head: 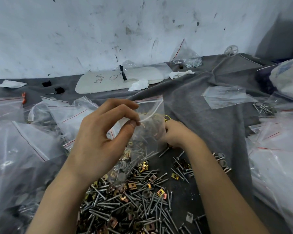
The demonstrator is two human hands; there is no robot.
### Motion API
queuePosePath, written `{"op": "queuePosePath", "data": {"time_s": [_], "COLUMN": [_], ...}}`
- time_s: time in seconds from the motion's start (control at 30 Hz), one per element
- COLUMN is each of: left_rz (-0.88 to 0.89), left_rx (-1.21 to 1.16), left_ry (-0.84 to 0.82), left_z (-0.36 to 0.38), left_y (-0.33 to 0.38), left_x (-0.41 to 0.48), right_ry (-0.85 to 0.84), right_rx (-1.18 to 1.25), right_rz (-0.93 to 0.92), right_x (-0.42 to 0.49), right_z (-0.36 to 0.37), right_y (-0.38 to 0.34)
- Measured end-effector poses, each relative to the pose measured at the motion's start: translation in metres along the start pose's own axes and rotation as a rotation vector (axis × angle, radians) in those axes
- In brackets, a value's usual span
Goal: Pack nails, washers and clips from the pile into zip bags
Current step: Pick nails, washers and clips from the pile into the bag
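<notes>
In the head view, your left hand [100, 137] pinches the mouth of the zip bag [150, 130] at frame centre, thumb against fingertips. Your right hand [178, 135] is curled at the bag's right edge; I cannot tell whether it grips anything. The film looks thin, limp and slippery, so hold the stiffer zip strip. The pile [134, 205] lies at lower centre, and its pointed nails could pierce the bag.

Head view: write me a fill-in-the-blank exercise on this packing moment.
The left hand pinches the zip bag near its ___ edge.
The pile of nails and clips lies on a ___ cloth.
A thin ___ line runs along the bag's zip strip.
Missing: top; grey; red.
</notes>
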State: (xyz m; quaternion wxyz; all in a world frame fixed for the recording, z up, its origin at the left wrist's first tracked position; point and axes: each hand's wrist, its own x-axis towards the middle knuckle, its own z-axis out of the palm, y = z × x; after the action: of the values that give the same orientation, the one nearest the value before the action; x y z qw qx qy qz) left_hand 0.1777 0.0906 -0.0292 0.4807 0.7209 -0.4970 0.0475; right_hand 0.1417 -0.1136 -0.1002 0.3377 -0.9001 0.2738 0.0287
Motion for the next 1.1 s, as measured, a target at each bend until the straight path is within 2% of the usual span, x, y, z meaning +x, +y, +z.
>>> {"op": "queuePosePath", "data": {"time_s": [0.07,0.17,0.27,0.37,0.43,0.47,0.53,0.63,0.73,0.83,0.97,1.03,1.1], "left_rz": [-0.004,-0.011,-0.006,0.009,0.021,0.026,0.034,0.053,0.063,0.063,0.038,0.012,-0.003], "left_rx": [0.006,-0.002,-0.003,0.006,0.005,0.004,0.000,0.006,0.021,0.027,0.040,0.044,0.041], "left_ry": [0.002,0.009,0.004,-0.015,-0.026,-0.032,-0.042,-0.049,-0.054,-0.053,-0.023,-0.003,0.005], "left_z": [0.000,-0.001,-0.001,0.001,0.002,0.002,0.003,0.003,0.004,0.004,0.002,0.002,0.000], "left_y": [0.000,-0.001,0.000,0.001,0.001,0.002,0.002,0.003,0.003,0.002,0.001,0.000,0.000], "left_x": [0.000,0.000,0.000,0.000,-0.001,-0.001,-0.001,-0.001,0.000,-0.001,-0.001,-0.001,-0.001], "right_ry": [0.015,0.045,0.244,0.422,0.458,0.456,0.444,0.409,0.376,0.352,0.492,0.523,0.426], "right_rx": [-0.032,0.097,0.311,0.625,0.846,0.874,0.746,0.434,0.254,0.253,0.448,0.524,0.431], "right_rz": [0.009,-0.010,-0.051,-0.282,-0.487,-0.567,-0.637,-0.581,-0.557,-0.584,-0.572,-0.483,-0.315], "right_x": [0.002,-0.001,-0.013,-0.041,-0.063,-0.072,-0.085,-0.089,-0.089,-0.090,-0.081,-0.066,-0.050], "right_z": [0.001,-0.009,-0.035,-0.061,-0.073,-0.076,-0.077,-0.074,-0.072,-0.072,-0.072,-0.068,-0.058], "right_y": [0.000,0.000,-0.009,-0.027,-0.038,-0.044,-0.053,-0.061,-0.063,-0.062,-0.057,-0.049,-0.038]}}
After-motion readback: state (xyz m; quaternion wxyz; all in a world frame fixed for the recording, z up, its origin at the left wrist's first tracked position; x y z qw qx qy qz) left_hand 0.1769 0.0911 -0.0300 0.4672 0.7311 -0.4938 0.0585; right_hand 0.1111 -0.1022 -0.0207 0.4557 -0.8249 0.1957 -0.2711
